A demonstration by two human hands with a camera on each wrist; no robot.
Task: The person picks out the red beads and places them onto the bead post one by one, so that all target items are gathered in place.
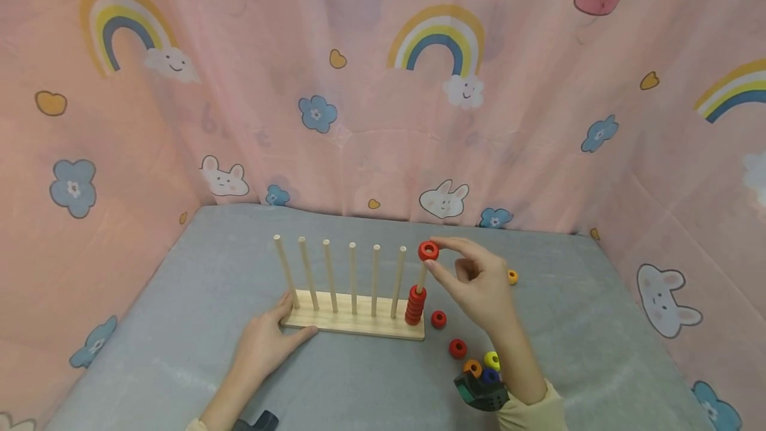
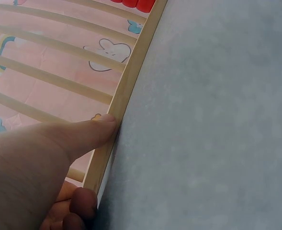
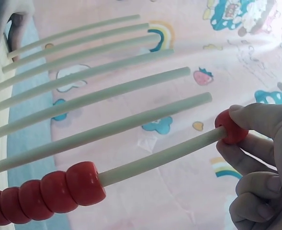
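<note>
A wooden peg rack [image 1: 353,324] stands on the cloth, with several upright pegs in a row. My left hand [image 1: 260,348] grips the left end of its base, thumb along the front edge [image 2: 124,91] and fingers around the end. At the rightmost peg, my right hand [image 1: 487,285] pinches a red bead [image 3: 231,128] between thumb and fingers. The peg's tip meets the bead's hole in the right wrist view. Lower on that same peg sits a stack of several red beads [image 1: 415,308]. The other pegs are bare.
Right of the base lie two loose red beads [image 1: 439,319]. Near the right wrist are an orange bead [image 1: 471,368], a yellow bead [image 1: 492,360] and a blue bead [image 1: 491,376]. Another orange bead [image 1: 512,277] lies behind the right hand. A pink printed curtain [image 1: 371,151] hangs around the grey cloth.
</note>
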